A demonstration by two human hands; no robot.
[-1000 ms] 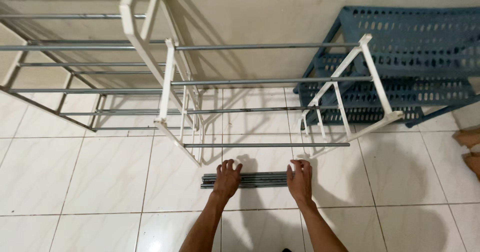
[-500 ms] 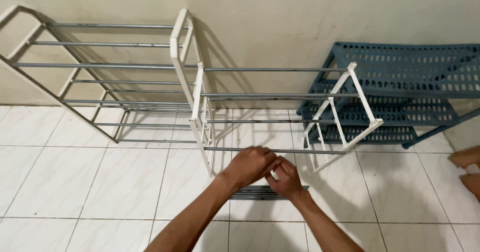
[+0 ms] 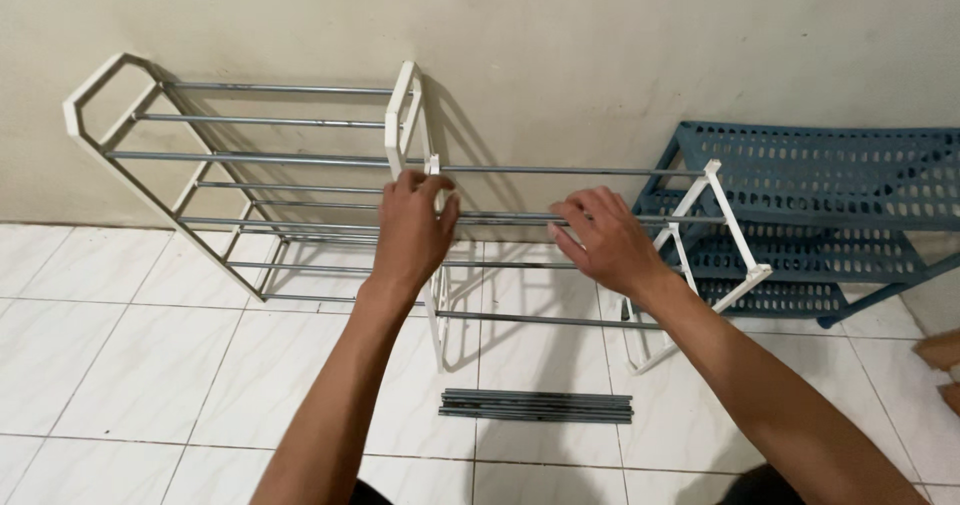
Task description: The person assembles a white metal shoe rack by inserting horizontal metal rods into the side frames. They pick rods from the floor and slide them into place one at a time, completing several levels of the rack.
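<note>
Blue perforated plastic shelf (image 3: 830, 215), cut off at right, leaned against wall. White-framed rack (image 3: 250, 185) on tiled floor. Rack end frame (image 3: 436, 265) gripped by left hand (image 3: 412, 230); metal rod (image 3: 590, 218) gripped by right hand (image 3: 605, 240). Spare rods (image 3: 537, 406) bundled on floor.

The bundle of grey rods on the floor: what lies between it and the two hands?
In the head view, one lower metal rod of the white rack crosses above the bundle.

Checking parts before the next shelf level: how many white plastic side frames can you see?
4. Two on the assembled rack by the wall: far left and its right end. Two on the small section: one at the left hand, one right. Others may be hidden.
</note>
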